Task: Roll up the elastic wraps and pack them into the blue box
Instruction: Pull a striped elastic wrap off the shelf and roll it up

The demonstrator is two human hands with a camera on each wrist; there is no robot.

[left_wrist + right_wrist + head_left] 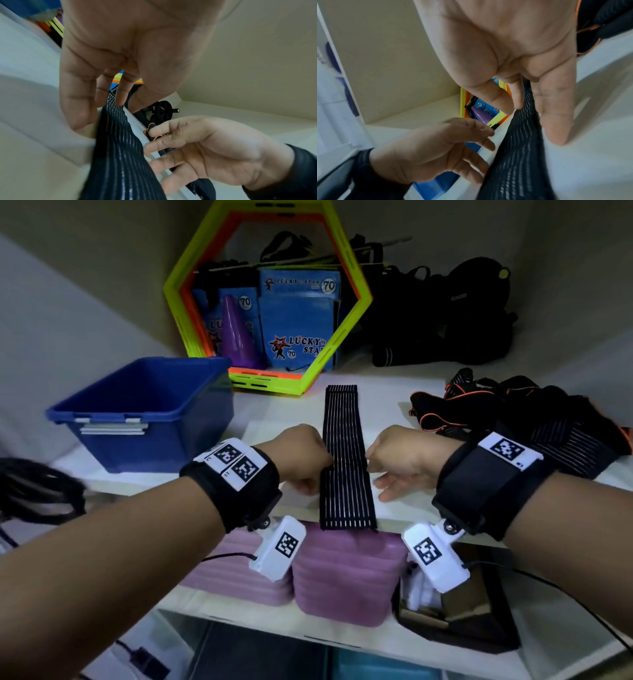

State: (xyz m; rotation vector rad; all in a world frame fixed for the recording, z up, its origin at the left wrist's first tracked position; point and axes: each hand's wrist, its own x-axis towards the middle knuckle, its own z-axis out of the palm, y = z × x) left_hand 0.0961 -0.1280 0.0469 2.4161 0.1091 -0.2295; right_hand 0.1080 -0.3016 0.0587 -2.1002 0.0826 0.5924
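A long black elastic wrap (344,453) with pale stripes lies flat and unrolled on the white shelf (394,402). Its near end hangs just over the front edge. My left hand (310,474) touches the wrap's left edge and my right hand (380,474) touches its right edge, both near the front. The left wrist view shows my left fingers (120,94) fairly straight on the wrap (118,155). In the right wrist view my right fingers (554,119) are straight beside the wrap (518,155). The blue box (113,414) stands empty at the left.
More black wraps with orange trim (513,412) are piled at the right. Green and orange hexagon rings (349,313), blue cartons (298,326), a purple cone (236,333) and black gear (445,316) fill the back. Purple foam blocks (346,573) sit on the lower shelf.
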